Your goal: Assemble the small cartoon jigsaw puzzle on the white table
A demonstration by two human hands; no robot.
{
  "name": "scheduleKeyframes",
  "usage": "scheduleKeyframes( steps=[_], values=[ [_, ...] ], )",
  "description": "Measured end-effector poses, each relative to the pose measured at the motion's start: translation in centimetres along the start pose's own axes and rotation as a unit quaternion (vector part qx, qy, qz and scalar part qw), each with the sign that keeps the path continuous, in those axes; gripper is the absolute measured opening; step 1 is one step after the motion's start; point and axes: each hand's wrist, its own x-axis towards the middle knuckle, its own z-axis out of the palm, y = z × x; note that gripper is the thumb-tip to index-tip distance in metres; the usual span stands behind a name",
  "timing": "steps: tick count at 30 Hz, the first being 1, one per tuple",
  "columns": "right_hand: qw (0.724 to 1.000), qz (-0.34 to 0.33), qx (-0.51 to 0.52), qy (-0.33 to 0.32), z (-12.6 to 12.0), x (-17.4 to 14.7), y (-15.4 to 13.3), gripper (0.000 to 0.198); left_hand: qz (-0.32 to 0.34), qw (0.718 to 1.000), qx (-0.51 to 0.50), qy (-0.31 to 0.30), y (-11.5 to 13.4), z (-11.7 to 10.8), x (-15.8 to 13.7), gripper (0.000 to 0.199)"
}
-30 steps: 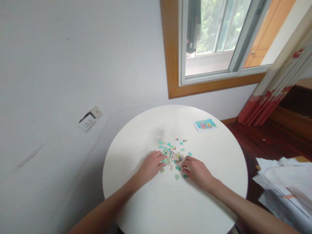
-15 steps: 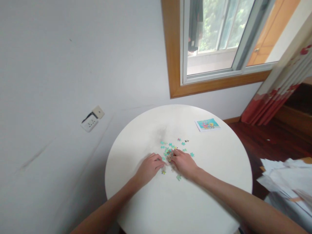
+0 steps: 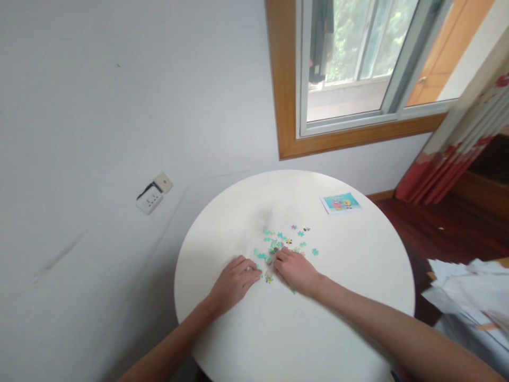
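Note:
Small jigsaw pieces (image 3: 274,244), mostly teal with some yellow and pink, lie in a loose heap and scattered about the middle of a round white table (image 3: 254,334). At the near left side of the heap is my left hand (image 3: 237,279), thumb and fingers closed around the edge of a teal piece (image 3: 257,267). My right hand (image 3: 295,269) rests at the heap's near right side with its fingers curled down among the pieces; its fingertips are partly hidden. Between the hands lies a yellowish piece (image 3: 269,279).
A teal picture card (image 3: 341,203) with cartoon figures lies at the table's far right. A wall with a socket (image 3: 149,199) borders the left side, and a window (image 3: 350,69) is behind. Papers (image 3: 469,292) are piled at the right, below a red-and-white curtain (image 3: 429,170).
My left hand has drawn away from the right hand, to the left. Some pieces have spread leftward from the heap. My right hand has shifted slightly toward me.

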Motion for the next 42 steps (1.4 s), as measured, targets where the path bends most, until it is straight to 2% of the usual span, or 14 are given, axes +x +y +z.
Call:
scheduleKeyframes(
  steps=[3, 8, 14, 18, 21, 27, 29, 31, 35, 39, 42],
  values=[
    [1.0, -0.016, -0.011, 0.004, 0.1, -0.1, -0.1, 0.024, -0.033, 0.999, -0.002, -0.007, 0.4, 0.0, 1.8, 0.02],
    [0.999, -0.026, -0.021, 0.023, 0.4, -0.9, -0.3, 0.025, -0.028, 0.999, 0.0, -0.04, 0.7, -0.2, 4.3, 0.016],
    [0.998, -0.056, -0.039, 0.003, 0.8, -1.0, -0.3, 0.02, -0.014, 0.998, 0.0, -0.054, 0.3, -0.8, 4.0, 0.007],
    [0.996, -0.067, -0.057, -0.001, 0.7, -0.8, -0.5, 0.016, -0.016, 0.999, 0.0, -0.036, 0.1, -0.8, 3.1, 0.013],
    [0.998, -0.047, -0.031, -0.009, 0.2, -0.8, -0.6, 0.018, -0.026, 0.999, -0.021, -0.025, 0.6, -0.6, 2.5, 0.016],
    [0.995, 0.054, 0.087, 0.005, 0.2, -0.6, -0.3, 0.018, -0.058, 0.996, -0.062, -0.024, 2.3, 0.0, 2.7, 0.013],
    [0.993, 0.069, 0.096, 0.006, 0.6, -0.5, -0.3, 0.021, -0.07, 0.995, -0.071, -0.021, 2.5, 0.2, 3.1, 0.008],
    [0.993, 0.07, 0.094, -0.005, 0.7, -0.4, -0.3, 0.023, -0.082, 0.993, -0.083, -0.022, 2.3, 0.2, 3.5, 0.012],
    [0.992, 0.087, 0.096, 0.007, 0.1, -1.1, 0.6, 0.024, -0.144, 0.981, -0.126, -0.008, 1.2, -0.2, 3.1, 0.016],
    [0.984, 0.139, 0.097, 0.049, -1.1, -2.7, 2.6, 0.028, -0.282, 0.944, -0.169, -0.002, 0.3, -0.7, 0.4, 0.016],
    [0.988, 0.11, 0.101, 0.033, -1.6, -3.8, 3.4, 0.024, -0.308, 0.939, -0.155, -0.011, 0.4, -0.5, -1.6, 0.014]
  ],
)
